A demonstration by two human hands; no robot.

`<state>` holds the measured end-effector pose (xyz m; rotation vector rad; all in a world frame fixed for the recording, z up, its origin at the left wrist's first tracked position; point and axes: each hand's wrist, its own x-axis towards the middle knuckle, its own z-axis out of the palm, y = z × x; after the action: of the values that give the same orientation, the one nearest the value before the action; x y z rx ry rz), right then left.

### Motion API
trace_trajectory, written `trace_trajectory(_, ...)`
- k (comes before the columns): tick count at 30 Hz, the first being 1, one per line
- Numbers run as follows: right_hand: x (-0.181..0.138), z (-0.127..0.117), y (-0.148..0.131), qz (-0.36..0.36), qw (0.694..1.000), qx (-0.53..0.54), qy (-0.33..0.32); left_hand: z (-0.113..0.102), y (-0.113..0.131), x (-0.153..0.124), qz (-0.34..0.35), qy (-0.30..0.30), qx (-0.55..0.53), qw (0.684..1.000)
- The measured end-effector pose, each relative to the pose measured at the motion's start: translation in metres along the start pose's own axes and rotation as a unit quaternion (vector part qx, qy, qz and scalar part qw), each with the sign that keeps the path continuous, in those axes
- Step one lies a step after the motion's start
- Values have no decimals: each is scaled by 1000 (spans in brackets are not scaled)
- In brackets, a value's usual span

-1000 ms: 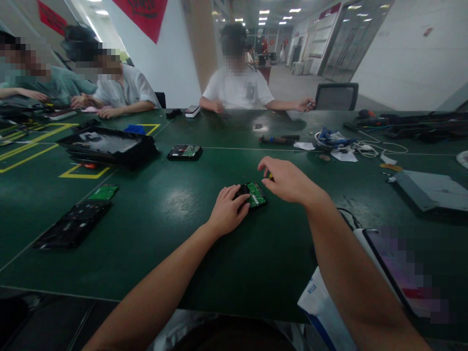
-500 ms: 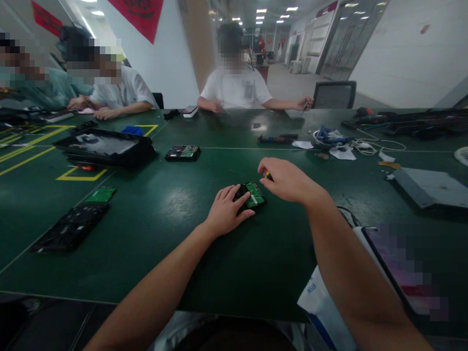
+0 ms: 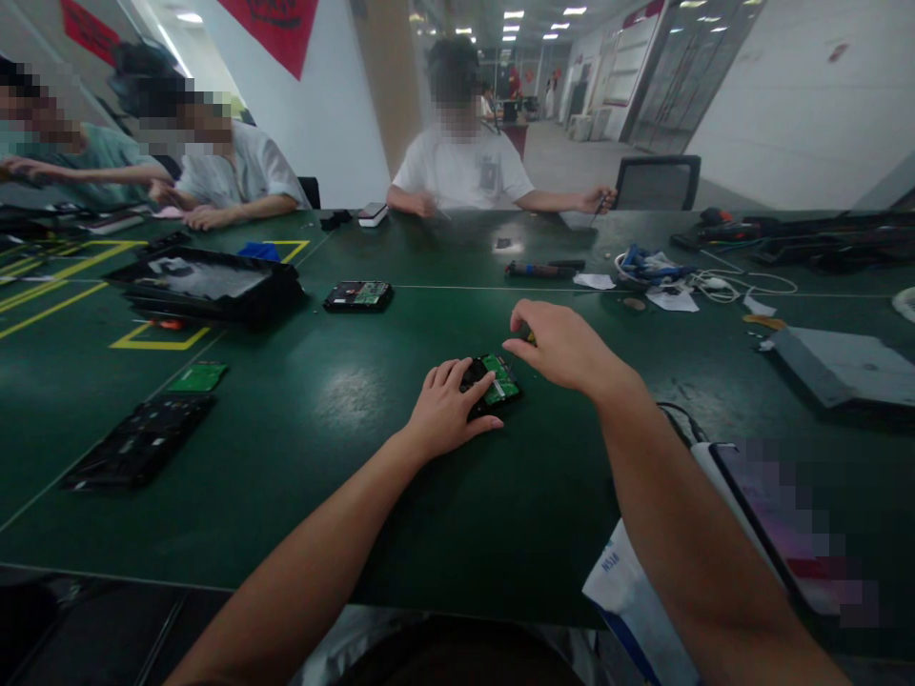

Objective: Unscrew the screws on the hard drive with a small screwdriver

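Note:
A hard drive (image 3: 504, 378) with a green circuit board facing up lies flat on the green table. Across its left side rests my left hand (image 3: 452, 405), fingers spread over it and thumb along the near edge, holding it down. My right hand (image 3: 561, 348) is just above the drive's right end, fingers curled round a small screwdriver (image 3: 531, 337). Only a bit of its yellow and black handle shows; the palm and fingers hide most of it. Whether the tip touches the drive I cannot make out.
Another hard drive (image 3: 358, 295) lies farther back. On the left are a black tray (image 3: 207, 291), a green circuit board (image 3: 198, 376) and a black casing (image 3: 139, 443). To the right sit a grey metal box (image 3: 847, 372) and a phone-like screen (image 3: 776, 524). Co-workers sit across the table.
My right thumb and fingers have shifted a little around the screwdriver handle. My left hand stays on the hard drive. At far left, a co-worker's forearm has come into clearer view.

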<state>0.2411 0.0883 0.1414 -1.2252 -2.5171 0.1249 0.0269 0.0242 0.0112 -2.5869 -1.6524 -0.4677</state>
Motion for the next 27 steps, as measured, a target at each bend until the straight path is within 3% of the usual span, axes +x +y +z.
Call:
trace_trajectory(7, 0, 5, 2, -31, 999, 20, 1, -2, 1, -1, 9, -4, -6, 1000)
trace_trajectory(13, 0, 3, 2, 19, 999, -30, 3, -2, 2, -2, 12, -5, -12, 1000)
trace_trajectory(19, -1, 1, 1, -37, 999, 19, -12, -5, 5, -5, 9, -2, -18, 1000)
trace_trajectory(25, -1, -2, -6, 30, 999, -24, -11, -4, 4, -5, 1, 2, -20, 1000)
trace_trajectory(27, -2, 0, -6, 22, 999, -27, -1, -4, 4, -5, 1, 7, -24, 1000)
